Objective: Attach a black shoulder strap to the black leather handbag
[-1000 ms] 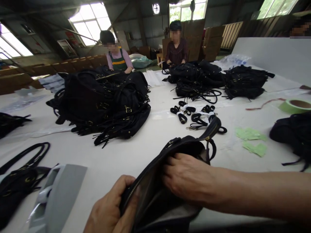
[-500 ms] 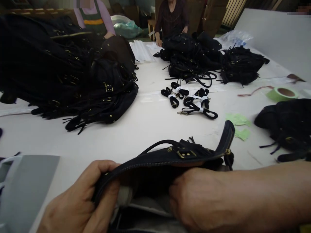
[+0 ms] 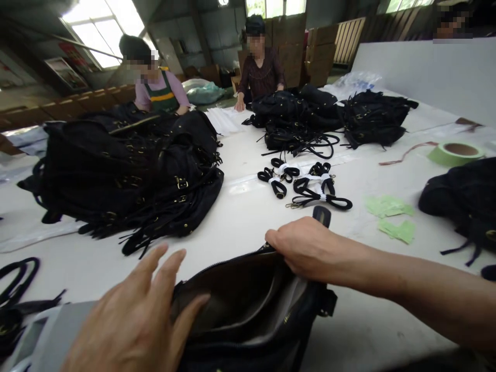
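Note:
A black handbag (image 3: 248, 310) lies open-mouthed on the white table (image 3: 248, 217) right in front of me, its grey lining showing. My right hand (image 3: 306, 248) is closed on the bag's far rim near the zipper and a strap end. My left hand (image 3: 135, 320) hovers at the bag's near left rim with fingers spread and straight, the thumb resting at the opening and nothing held.
A big heap of black bags (image 3: 124, 170) fills the left, more heaps (image 3: 333, 119) lie at the back, another bag (image 3: 465, 201) at the right. Bundled straps (image 3: 306, 183), green paper slips (image 3: 391, 217), a green tape roll (image 3: 457, 153). Two people sit across the table.
My left hand let go of the bag's rim and opened. My right hand came out of the bag's inside and now grips its far edge. The view tilted back up.

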Action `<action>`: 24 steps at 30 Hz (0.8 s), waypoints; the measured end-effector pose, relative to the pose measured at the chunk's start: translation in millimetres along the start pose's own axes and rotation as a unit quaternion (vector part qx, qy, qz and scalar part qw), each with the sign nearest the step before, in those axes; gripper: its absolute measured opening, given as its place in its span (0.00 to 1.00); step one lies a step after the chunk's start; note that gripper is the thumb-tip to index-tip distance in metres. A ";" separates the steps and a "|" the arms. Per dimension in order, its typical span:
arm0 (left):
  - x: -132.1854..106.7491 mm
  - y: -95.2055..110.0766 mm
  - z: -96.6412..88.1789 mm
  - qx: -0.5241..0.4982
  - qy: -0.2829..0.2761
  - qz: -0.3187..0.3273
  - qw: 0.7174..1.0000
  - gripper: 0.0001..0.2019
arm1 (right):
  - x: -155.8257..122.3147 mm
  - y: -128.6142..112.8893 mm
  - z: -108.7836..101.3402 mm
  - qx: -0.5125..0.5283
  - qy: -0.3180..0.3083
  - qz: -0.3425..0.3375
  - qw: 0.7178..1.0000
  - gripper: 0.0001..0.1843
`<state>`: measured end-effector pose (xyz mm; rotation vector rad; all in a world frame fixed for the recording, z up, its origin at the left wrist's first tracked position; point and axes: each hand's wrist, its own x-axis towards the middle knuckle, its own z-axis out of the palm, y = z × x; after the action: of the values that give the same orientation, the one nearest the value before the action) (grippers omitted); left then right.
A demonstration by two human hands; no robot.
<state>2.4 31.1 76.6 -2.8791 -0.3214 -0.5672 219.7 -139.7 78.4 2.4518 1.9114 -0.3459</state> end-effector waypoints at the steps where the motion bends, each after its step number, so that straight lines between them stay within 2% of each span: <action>1: 7.8 7.1 -3.1 0.017 0.020 0.045 0.999 0.21 | 8.6 1.5 1.8 0.010 -0.016 0.022 1.000 0.10; 2: 15.5 16.4 -5.5 0.014 0.027 0.103 0.994 0.18 | 16.6 2.7 3.1 0.020 -0.019 0.038 0.999 0.08; 3: 22.9 27.5 -7.1 -0.012 0.006 0.161 0.987 0.14 | 23.7 3.9 4.1 0.031 -0.015 0.050 0.998 0.08; 4: 29.5 39.4 -7.5 -0.055 -0.056 0.198 0.977 0.14 | 29.7 5.2 5.3 0.045 -0.009 0.059 0.997 0.09; 5: 35.0 51.2 -6.6 -0.094 -0.153 0.208 0.962 0.16 | 34.6 6.9 6.7 0.058 -0.006 0.066 0.996 0.10; 6: 38.9 61.7 -4.4 -0.124 -0.266 0.192 0.937 0.17 | 38.4 8.6 8.6 0.071 -0.004 0.073 0.995 0.10; 8: 40.6 75.1 3.3 -0.146 -0.477 0.108 0.860 0.19 | 42.8 12.1 13.2 0.091 -0.005 0.080 0.993 0.12; 9: 38.4 76.8 8.6 -0.135 -0.544 0.061 0.826 0.20 | 43.5 13.6 15.3 0.097 -0.006 0.081 0.992 0.12; 10: 34.8 75.0 14.8 -0.113 -0.574 0.025 0.810 0.23 | 43.5 14.9 17.0 0.099 -0.007 0.080 0.992 0.12; 11: 30.5 70.2 21.6 -0.087 -0.573 0.003 0.815 0.26 | 42.8 16.1 18.1 0.103 -0.011 0.077 0.992 0.12; 12: 26.4 63.4 28.9 -0.062 -0.549 -0.012 0.834 0.28 | 41.6 17.2 18.6 0.111 -0.016 0.075 0.991 0.12; 14: 22.5 48.8 43.3 -0.021 -0.463 -0.011 0.886 0.28 | 38.5 19.4 18.8 0.134 -0.030 0.069 0.988 0.13; 16: 27.1 41.8 55.0 0.014 -0.400 0.007 0.916 0.23 | 35.0 21.2 20.8 0.160 -0.044 0.056 0.985 0.13; 19: 44.1 53.4 63.6 0.053 -0.346 0.033 0.936 0.13 | 29.8 22.7 33.6 0.253 -0.056 0.043 0.965 0.12; 21: 53.8 69.2 64.9 0.037 -0.324 0.042 0.944 0.11 | 26.2 22.8 48.5 0.359 -0.041 0.053 0.931 0.10; 23: 58.0 82.9 65.9 -0.025 -0.349 0.003 0.937 0.10 | 22.4 22.5 64.0 0.452 -0.005 0.064 0.890 0.09; 24: 58.3 87.6 67.0 -0.077 -0.373 -0.035 0.924 0.10 | 20.5 22.1 70.5 0.485 0.012 0.064 0.872 0.09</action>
<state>100.2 -27.6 26.1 -3.1217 -0.4986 0.5570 234.0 -136.0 3.2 3.0653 1.8104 -1.6138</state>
